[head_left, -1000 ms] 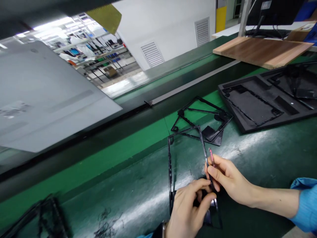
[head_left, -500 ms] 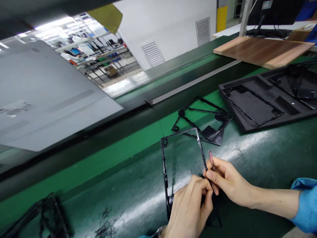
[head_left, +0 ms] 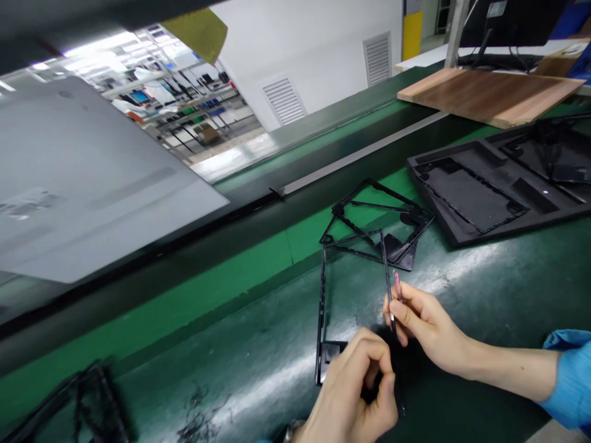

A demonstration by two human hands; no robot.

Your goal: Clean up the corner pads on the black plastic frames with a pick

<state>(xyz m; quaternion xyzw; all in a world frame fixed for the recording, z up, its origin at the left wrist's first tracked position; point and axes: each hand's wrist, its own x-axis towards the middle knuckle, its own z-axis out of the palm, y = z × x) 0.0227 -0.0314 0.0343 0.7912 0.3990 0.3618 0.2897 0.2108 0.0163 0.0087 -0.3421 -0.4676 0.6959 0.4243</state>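
Observation:
A thin black rectangular frame (head_left: 322,295) is held up over the green bench, tilted. My right hand (head_left: 418,317) pinches its right side between thumb and fingers. A small pink-tipped tool (head_left: 398,282) also sticks up from the fingers of that hand. In front of the frame's lower part is my left hand (head_left: 357,387), its fingers curled together; what they hold, if anything, is hidden. The frame's lower right corner is dark and hard to make out.
More black frames (head_left: 369,246) lie overlapped behind the held one. A black foam tray (head_left: 462,237) with frames stands at the right, near a wooden board (head_left: 489,98). Black scraps (head_left: 198,421) and further frames (head_left: 99,394) lie at the lower left. A grey panel (head_left: 101,178) hangs upper left.
The held frame has turned and shifted slightly right, with its near end raised. My left hand has moved a little down, away from my right hand.

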